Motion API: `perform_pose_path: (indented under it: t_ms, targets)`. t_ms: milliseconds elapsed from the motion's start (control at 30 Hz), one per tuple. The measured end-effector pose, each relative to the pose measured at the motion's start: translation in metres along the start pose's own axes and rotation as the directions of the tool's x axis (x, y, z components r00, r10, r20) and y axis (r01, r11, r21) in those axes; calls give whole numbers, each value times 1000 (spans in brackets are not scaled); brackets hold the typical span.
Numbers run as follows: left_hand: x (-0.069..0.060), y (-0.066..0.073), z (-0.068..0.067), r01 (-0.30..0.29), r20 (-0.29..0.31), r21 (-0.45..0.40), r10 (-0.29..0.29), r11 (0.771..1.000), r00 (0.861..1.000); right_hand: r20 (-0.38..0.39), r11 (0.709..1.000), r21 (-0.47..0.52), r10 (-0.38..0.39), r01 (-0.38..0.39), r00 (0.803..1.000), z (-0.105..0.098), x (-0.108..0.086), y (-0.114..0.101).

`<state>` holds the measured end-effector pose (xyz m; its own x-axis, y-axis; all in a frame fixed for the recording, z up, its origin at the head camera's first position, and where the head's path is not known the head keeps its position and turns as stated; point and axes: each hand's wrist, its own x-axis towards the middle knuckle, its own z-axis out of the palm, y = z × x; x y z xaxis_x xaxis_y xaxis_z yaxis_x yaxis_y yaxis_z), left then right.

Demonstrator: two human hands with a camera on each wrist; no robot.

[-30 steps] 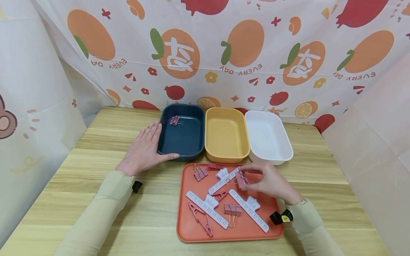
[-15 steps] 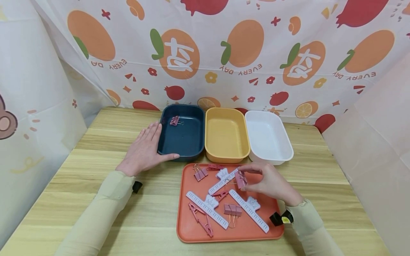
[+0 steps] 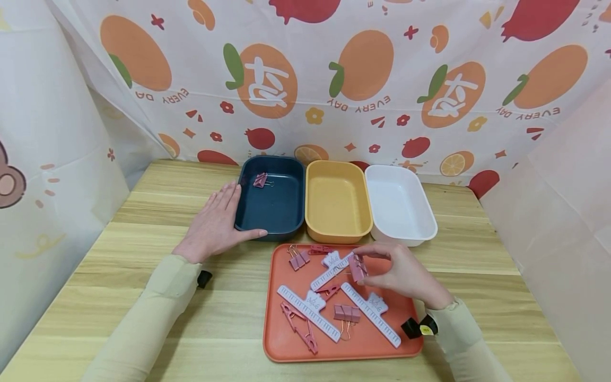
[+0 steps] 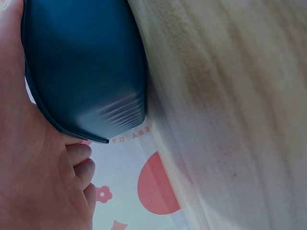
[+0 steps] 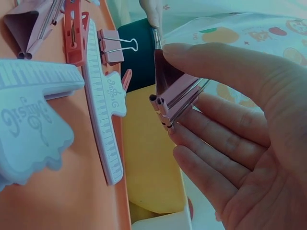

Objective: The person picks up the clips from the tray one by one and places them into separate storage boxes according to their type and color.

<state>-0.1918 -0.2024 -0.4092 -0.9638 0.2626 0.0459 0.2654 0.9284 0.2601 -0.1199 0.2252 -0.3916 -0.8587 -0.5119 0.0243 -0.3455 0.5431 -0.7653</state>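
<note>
Here, right hand (image 3: pixel 404 271) pinches pink binder clip (image 3: pixel 357 267) over orange tray (image 3: pixel 278 339); left hand (image 3: pixel 210 227), fingers extended, touches navy bin (image 3: pixel 271 212) at tray's eleven o'clock.

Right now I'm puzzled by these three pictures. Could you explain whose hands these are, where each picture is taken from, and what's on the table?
There is no robot here: a person works bare-handed. The widest picture comes from a camera on the head, looking down; the other two come from cameras worn on each wrist. On the wooden table stand a dark blue box, a yellow box and a white box. Before them, an orange tray carries white clips, pink pegs and loose binder clips. The right hand pinches a pink binder clip over the tray. The left hand touches the dark blue box, where another clip lies.
</note>
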Motion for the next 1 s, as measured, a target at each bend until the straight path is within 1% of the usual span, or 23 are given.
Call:
perform_pose_path:
  t_ms: [300, 567, 800, 1000]
  targets:
    - [0, 1, -1, -1, -1, -3, 1, 1000, 1000, -25, 1000, 20, -19, 20, 1000, -1, 2, -8]
    - [0, 0, 0, -1, -1, -3, 1, 1000, 1000, -54, 997, -57, -47, 44, 997, -1, 6, -15]
    - [0, 0, 0, 1, 0, -4, -1, 1000, 1000, -58, 996, -43, -85, 82, 995, 0, 10, -17]
    - [0, 0, 1, -2, -3, 1, 2, 1000, 1000, -50, 995, -31, -94, 92, 994, 1, 13, -18]
